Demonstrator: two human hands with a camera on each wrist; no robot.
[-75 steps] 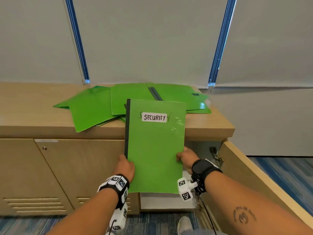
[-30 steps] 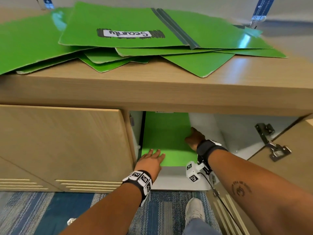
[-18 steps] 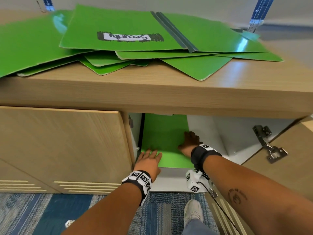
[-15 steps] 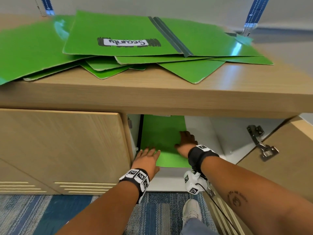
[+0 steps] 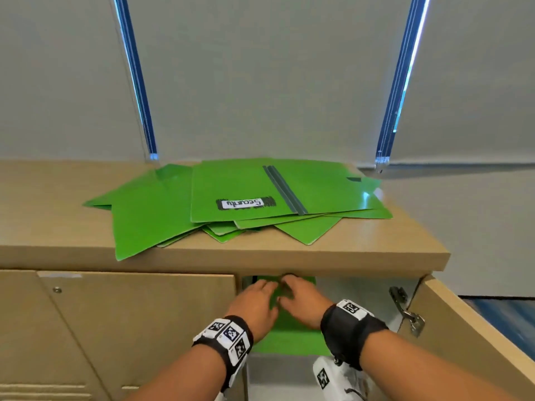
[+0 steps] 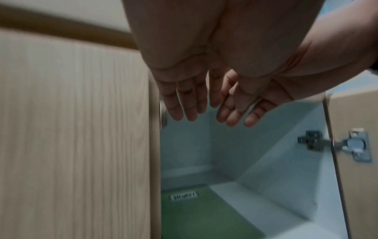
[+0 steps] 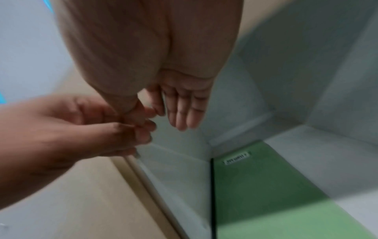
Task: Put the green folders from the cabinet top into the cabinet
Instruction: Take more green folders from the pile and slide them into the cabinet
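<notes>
Both my hands sit at the mouth of the cabinet (image 5: 362,296), just under the cabinet top (image 5: 318,256), side by side and nearly touching. My left hand (image 5: 254,306) is released, fingers straight & loose, holding nothing; the left wrist view shows them hanging clear above the shelf. My right hand (image 5: 304,303) is also released, fingers relaxed, empty. In the right wrist view my thumb seems to brush the left hand's fingers, tho it's blurry so I can't tell for sure.

The green folder (image 5: 289,342) lies flat on the cabinet's white shelf, against the left inner wall, below both hands, w/ neither hand on it. Its white label (image 6: 185,197) faces up near the back of the cabinet; text too blurred to read. Its front edge sits near the front of the shelf.

On the cabinet top the rest of the green folders (image 5: 156,218) lie in a loose overlapping pile, directly above the opening & spreading to its left. The topmost one (image 5: 260,192) has a dark spine strip & a label reading "Security", upside down from where I stand.

The cabinet door (image 5: 477,328) is swung open on the right of the opening, metal hinge (image 5: 405,311) showing. The closed door (image 5: 139,328) is left of the opening.
</notes>
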